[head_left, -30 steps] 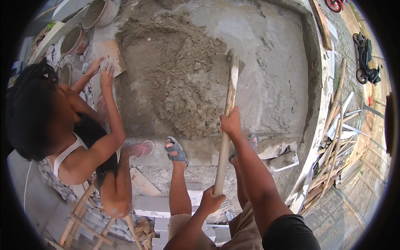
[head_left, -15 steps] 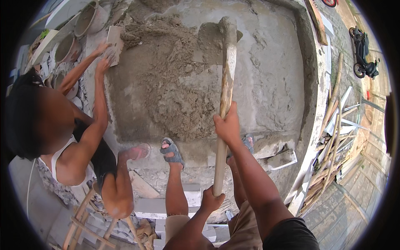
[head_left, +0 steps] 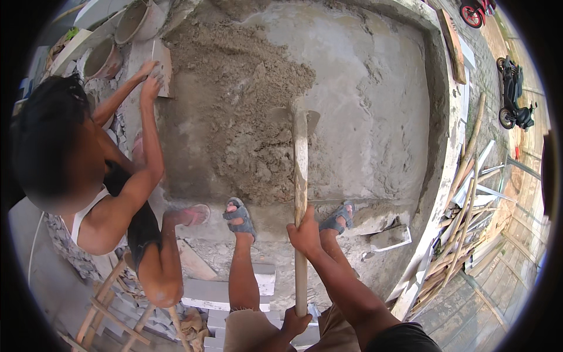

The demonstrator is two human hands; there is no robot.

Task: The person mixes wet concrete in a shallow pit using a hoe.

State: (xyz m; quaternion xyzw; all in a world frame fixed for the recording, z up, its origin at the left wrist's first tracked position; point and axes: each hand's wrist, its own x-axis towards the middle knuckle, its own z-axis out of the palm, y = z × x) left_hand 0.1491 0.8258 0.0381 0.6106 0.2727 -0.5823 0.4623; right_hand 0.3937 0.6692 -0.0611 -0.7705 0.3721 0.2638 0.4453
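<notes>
The right hand [head_left: 305,230] grasps the hoe [head_left: 301,170] partway along its handle; the left hand [head_left: 296,322] is clenched around the near end; the blade [head_left: 313,121] is at the right side of the brown mortar heap [head_left: 249,126]; leftward, a co-worker's hands [head_left: 151,88] touch a board [head_left: 165,73].

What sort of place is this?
Most likely an outdoor building site: a heap of wet cement mix, a long-handled hoe and pale building blocks suggest it.
</notes>
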